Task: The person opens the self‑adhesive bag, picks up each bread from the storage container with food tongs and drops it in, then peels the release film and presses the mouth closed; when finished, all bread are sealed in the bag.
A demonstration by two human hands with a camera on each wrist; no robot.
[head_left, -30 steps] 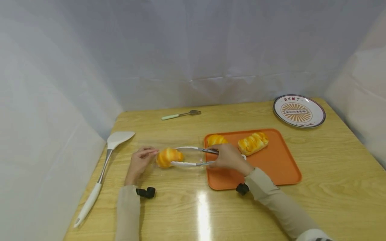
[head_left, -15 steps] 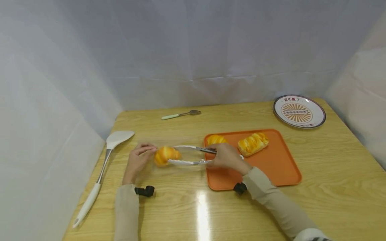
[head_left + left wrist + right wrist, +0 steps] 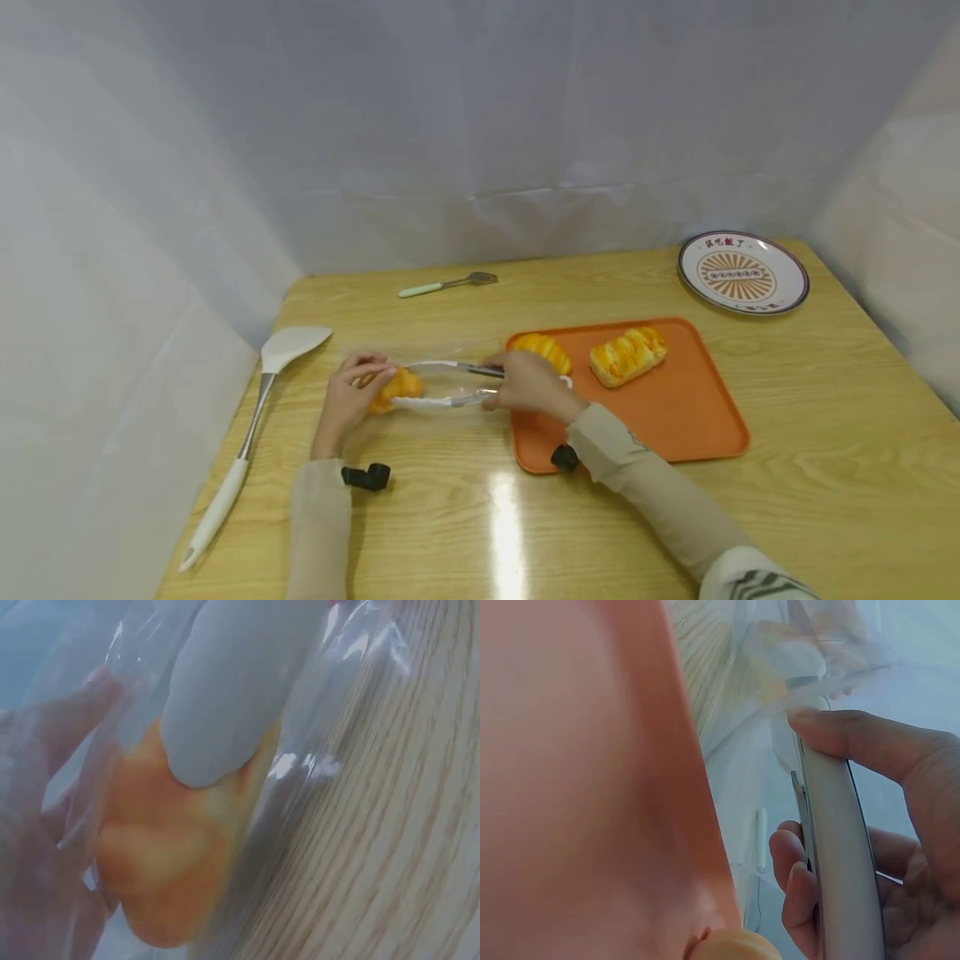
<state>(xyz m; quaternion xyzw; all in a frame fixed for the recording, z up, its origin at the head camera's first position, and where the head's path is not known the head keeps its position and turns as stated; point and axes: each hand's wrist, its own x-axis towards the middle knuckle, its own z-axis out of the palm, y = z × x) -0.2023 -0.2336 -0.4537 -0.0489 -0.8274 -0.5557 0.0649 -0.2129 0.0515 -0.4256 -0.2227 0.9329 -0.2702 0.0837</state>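
Note:
A clear plastic bag (image 3: 307,769) lies across the table between the hands. My left hand (image 3: 345,407) pinches its left end, thumb and fingers close together. Inside the bag is an orange-yellow bread roll (image 3: 169,859), partly covered by the left hand in the head view. My right hand (image 3: 534,385) grips metal tongs (image 3: 435,402) with white tips that reach leftward into the bag. One white tip lies against the roll in the left wrist view. The handle of the tongs shows between thumb and curled fingers (image 3: 801,896) in the right wrist view.
An orange tray (image 3: 675,425) sits right of the bag, under the right hand, bearing a loaf-shaped bread (image 3: 628,357) and a striped roll (image 3: 553,352). A white spatula (image 3: 238,467) lies far left. At the back are a fork (image 3: 448,284) and a patterned plate (image 3: 744,273).
My right hand and the tongs have moved left, carrying the roll deeper into the bag toward the left hand. The left hand stays nearly in place, its fingers now partly over the roll.

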